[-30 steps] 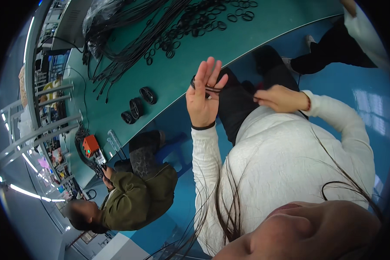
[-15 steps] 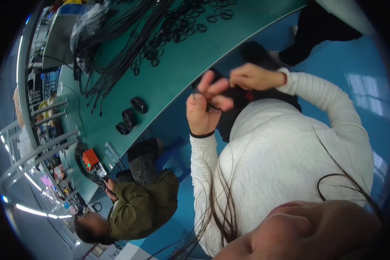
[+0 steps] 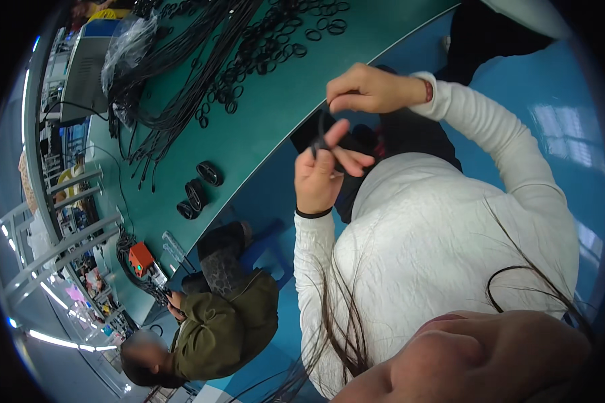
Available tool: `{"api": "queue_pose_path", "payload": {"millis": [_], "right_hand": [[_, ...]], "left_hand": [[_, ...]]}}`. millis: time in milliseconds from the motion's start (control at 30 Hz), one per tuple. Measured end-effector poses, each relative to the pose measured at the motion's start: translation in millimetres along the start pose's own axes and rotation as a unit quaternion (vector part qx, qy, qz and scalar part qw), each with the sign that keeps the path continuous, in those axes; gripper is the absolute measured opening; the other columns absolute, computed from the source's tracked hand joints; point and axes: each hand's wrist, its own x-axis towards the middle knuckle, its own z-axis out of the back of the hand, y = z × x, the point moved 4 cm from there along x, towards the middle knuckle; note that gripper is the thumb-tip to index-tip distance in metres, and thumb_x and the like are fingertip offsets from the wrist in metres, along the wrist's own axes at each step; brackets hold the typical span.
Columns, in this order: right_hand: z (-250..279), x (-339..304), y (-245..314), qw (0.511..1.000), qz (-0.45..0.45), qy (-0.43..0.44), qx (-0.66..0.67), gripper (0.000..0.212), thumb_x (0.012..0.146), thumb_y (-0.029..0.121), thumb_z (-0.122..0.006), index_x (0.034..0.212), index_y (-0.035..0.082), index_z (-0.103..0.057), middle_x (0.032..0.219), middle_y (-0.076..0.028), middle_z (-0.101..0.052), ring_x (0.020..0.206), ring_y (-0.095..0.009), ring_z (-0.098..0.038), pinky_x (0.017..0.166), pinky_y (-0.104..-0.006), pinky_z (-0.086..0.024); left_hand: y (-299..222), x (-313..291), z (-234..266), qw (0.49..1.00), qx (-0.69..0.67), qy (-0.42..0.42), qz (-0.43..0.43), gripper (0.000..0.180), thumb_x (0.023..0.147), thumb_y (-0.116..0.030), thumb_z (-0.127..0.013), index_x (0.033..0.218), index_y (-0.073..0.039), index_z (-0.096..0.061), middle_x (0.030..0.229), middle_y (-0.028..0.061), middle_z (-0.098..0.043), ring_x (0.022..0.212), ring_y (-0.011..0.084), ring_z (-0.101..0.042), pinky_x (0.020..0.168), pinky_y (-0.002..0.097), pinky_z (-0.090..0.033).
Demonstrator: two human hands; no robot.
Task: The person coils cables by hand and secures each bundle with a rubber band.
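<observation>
My left hand (image 3: 318, 176) is in front of the green table's edge, its thumb closed over a black cable (image 3: 323, 126) that wraps about the fingers, with some fingers stretched out. Above it, my right hand (image 3: 372, 88) is curled with thumb and forefinger together, where the cable's upper stretch runs to it. Exactly how the right fingers grip the cable is blurred. On the table lie a few coiled black cables (image 3: 210, 173) and a long bundle of straight black cables (image 3: 193, 87).
Many black rings (image 3: 265, 57) are spread over the green table (image 3: 275, 111). Clear plastic wrap (image 3: 131, 50) lies at the far left. A co-worker in a dark green jacket (image 3: 225, 326) handles cables near an orange device (image 3: 140, 258). Another person's dark-clothed leg (image 3: 480, 40) shows at upper right.
My right hand has moved up and left, away from my left hand, and a stretch of cable now shows between them. My left hand's fingers have shifted slightly.
</observation>
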Motion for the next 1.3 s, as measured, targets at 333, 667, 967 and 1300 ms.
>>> {"api": "queue_pose_path", "payload": {"millis": [333,667,967,1300], "right_hand": [[-44,-56,45,0.92,-0.226,0.193,-0.257,0.02,0.09,0.018,-0.055,0.087,-0.001,-0.053,0.067,-0.018,-0.061,0.065,-0.032,-0.064,0.054,-0.0385,-0.047],[6,6,13,0.999,0.009,0.0,-0.033,0.016,0.082,0.016,-0.065,0.088,0.003,-0.058,0.083,-0.006,-0.056,0.067,-0.016,-0.057,0.058,-0.028,-0.046],[-56,-11,-16,0.822,-0.257,-0.024,0.507,0.08,0.093,0.064,-0.012,0.132,0.002,-0.045,0.047,0.008,-0.036,0.045,-0.003,-0.046,0.047,-0.0127,-0.037],[-58,-11,-27,0.851,-0.307,0.005,0.426,0.024,0.087,0.014,-0.05,0.106,0.001,-0.057,0.086,-0.004,-0.055,0.056,-0.005,-0.044,0.045,-0.016,-0.032]], "left_hand": [[-10,6,21,0.969,0.142,-0.188,-0.071,0.043,0.1,-0.015,-0.041,0.138,0.002,-0.034,0.141,0.019,-0.039,0.128,0.0323,-0.043,0.098,0.0348,-0.044],[13,7,3,0.961,0.268,-0.069,0.009,0.031,0.1,-0.02,-0.042,0.112,0.005,-0.054,0.085,0.0098,-0.065,0.1,0.0215,-0.061,0.087,0.0311,-0.045],[23,13,10,0.996,0.061,-0.065,0.008,0.026,0.099,-0.019,-0.044,0.109,0.003,-0.053,0.086,0.0068,-0.056,0.097,0.0268,-0.06,0.087,0.0352,-0.045],[26,18,16,0.964,0.246,-0.091,0.032,0.015,0.095,-0.014,-0.051,0.102,0.0,-0.053,0.095,0.0054,-0.058,0.085,0.0125,-0.054,0.076,0.0243,-0.043]]}}
